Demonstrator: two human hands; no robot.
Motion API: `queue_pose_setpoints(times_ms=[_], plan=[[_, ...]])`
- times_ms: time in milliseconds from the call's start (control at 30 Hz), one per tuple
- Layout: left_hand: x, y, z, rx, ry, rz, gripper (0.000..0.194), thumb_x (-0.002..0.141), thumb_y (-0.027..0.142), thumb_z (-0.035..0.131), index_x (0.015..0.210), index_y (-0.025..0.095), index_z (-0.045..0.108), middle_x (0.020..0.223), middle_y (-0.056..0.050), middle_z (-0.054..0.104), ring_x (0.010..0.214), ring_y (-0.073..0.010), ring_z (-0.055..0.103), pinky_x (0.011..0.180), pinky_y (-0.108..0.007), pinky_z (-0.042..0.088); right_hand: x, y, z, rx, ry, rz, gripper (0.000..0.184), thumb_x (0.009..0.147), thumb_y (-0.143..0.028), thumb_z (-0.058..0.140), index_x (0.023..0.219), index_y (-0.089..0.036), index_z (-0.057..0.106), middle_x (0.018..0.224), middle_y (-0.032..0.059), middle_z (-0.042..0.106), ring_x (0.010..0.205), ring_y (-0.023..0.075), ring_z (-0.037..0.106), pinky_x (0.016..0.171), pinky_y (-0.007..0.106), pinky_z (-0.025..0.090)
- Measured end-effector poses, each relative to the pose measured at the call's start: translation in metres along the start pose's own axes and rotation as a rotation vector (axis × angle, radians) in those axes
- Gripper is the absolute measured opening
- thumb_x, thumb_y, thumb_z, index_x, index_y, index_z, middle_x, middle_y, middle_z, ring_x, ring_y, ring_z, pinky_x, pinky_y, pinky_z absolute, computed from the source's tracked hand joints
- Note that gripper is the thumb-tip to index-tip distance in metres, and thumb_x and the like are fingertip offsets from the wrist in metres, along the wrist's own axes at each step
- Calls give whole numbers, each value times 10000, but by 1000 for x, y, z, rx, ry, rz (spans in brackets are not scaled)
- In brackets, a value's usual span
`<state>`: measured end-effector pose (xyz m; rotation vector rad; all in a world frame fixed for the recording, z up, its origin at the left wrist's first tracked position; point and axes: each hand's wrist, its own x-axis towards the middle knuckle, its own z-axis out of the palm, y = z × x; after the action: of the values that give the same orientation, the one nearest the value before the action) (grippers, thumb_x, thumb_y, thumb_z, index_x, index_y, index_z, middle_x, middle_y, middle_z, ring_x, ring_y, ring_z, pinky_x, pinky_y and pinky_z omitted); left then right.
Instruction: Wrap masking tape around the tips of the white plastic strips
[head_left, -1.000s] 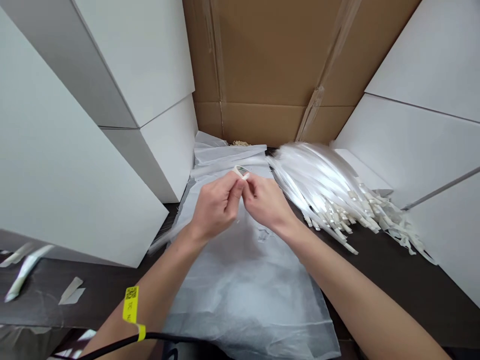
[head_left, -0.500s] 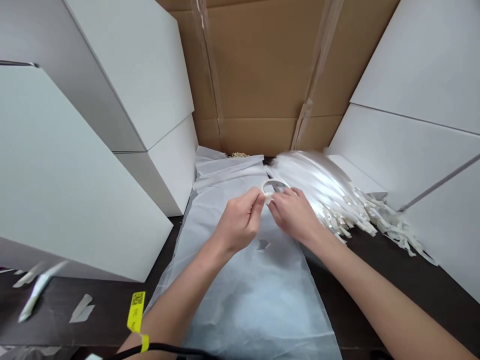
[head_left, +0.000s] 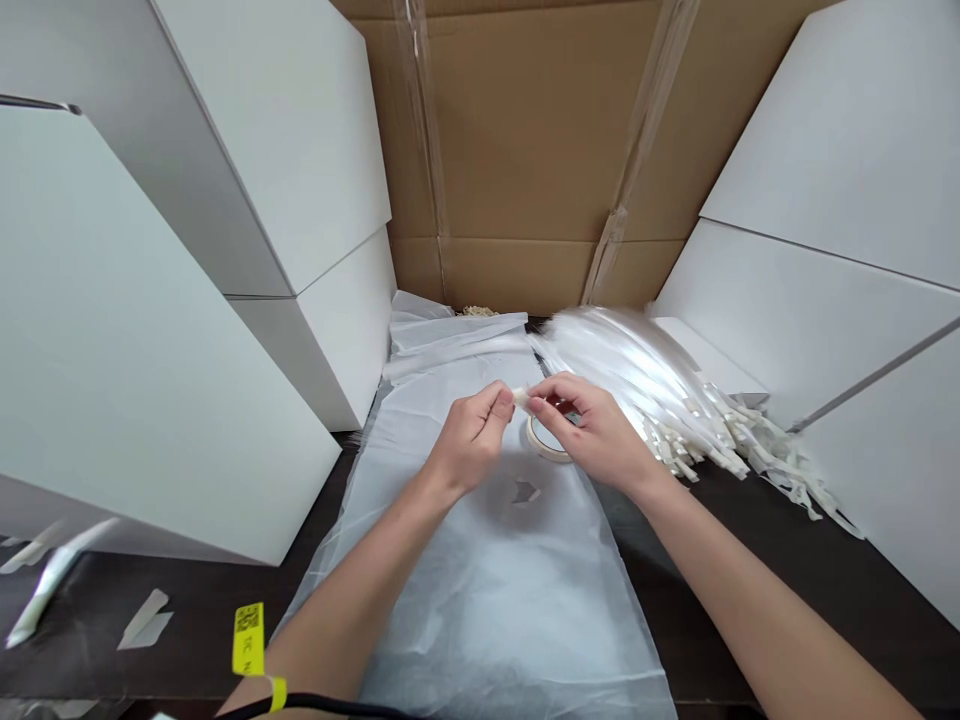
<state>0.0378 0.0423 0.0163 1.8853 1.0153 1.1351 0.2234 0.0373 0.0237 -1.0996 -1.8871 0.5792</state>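
Observation:
My left hand (head_left: 471, 437) is closed, thumb and forefinger pinching a small cream-white piece (head_left: 520, 397) that looks wrapped in tape. From the other side, the thumb and forefinger of my right hand (head_left: 589, 425) pinch the same piece. A roll of masking tape (head_left: 550, 448) shows below my right fingers, partly hidden by them; I cannot tell whether it hangs from the hand or rests on the sheet. Under both hands spreads a translucent white sheet (head_left: 510, 600). A small grey scrap (head_left: 525, 491) lies on it.
At right lies a pile of shiny white strands (head_left: 622, 360) with taped ends and loose tape strips (head_left: 806, 480). White boxes (head_left: 345, 320) stand left, more white boxes (head_left: 817, 320) right, and cardboard (head_left: 525, 150) behind. A black cable (head_left: 330, 703) with a yellow tag (head_left: 248, 640) crosses near my left forearm.
The tape roll has dropped from upright between my hands to below my right fingers. My right hand has turned, its fingertips now on the small piece. My left hand has shifted slightly left.

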Motion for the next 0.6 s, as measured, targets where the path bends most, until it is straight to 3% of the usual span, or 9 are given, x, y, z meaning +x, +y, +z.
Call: queue_pose_setpoints(times_ms=[100,267,467,600], plan=[[-1,-1,-1,-33,-27,-23,454,1033,485,378,703,177,427,602,35,410,586,-101,368,598,-255,305,1,4,8,-17,23,-13,224,986,-372,559,894,-219,694,846,18,668,715,143,567,621,281,434],[0,-4,-1,-108,-132,-100,491,988,552,444,707,160,534,577,36,383,566,-96,338,574,-245,278,-5,14,23,-95,185,-67,193,979,-318,553,878,-203,670,858,31,663,687,141,543,626,286,421],[1,-7,2,-168,-151,-213,511,943,608,503,755,150,630,565,41,335,559,-93,293,553,-240,239,-9,18,32,40,294,183,186,862,-366,677,860,-196,601,728,0,621,561,115,481,538,262,401],[0,-4,6,-140,-134,-177,484,940,572,528,754,144,656,575,39,365,562,-91,294,553,-238,248,-11,18,32,316,182,229,234,871,-423,654,896,-191,631,711,8,609,589,122,486,531,252,393]])
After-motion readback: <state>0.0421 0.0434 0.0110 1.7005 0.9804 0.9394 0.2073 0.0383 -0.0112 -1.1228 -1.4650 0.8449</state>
